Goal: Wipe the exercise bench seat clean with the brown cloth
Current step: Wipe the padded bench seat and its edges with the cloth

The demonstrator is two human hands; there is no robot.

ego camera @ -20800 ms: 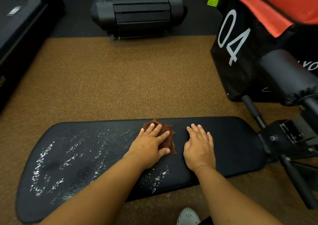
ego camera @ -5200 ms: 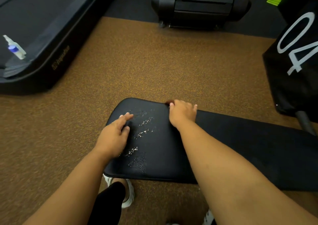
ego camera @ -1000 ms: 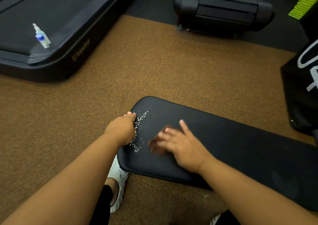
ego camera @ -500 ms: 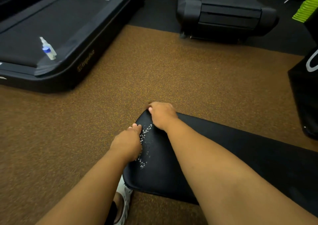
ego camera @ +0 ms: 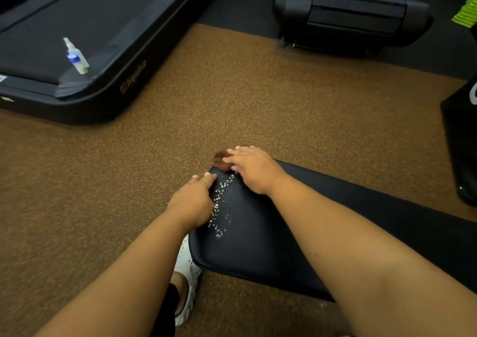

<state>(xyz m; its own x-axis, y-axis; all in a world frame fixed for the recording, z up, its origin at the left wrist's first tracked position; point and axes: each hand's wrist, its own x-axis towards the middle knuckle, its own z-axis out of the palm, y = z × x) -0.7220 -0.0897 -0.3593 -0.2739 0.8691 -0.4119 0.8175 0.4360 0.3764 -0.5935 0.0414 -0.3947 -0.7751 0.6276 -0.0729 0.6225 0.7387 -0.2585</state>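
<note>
The black padded bench seat (ego camera: 258,246) runs from centre to the right edge, with a streak of white droplets near its left end. My right hand (ego camera: 251,167) presses flat on the brown cloth (ego camera: 219,160) at the seat's far left corner; only a blurred brown edge of the cloth shows past my fingers. My left hand (ego camera: 192,200) rests with curled fingers on the seat's left edge, just beside the droplets.
A black treadmill (ego camera: 108,52) stands at the upper left with a small spray bottle (ego camera: 76,56) on its deck. Another black machine (ego camera: 348,14) sits at the top. A black bag (ego camera: 462,143) is at the right. My white shoe (ego camera: 187,267) is under the seat's left end.
My right hand swept the cloth from the middle of the seat's left end up to the far corner. My left hand stayed on the left edge. Fewer droplets show.
</note>
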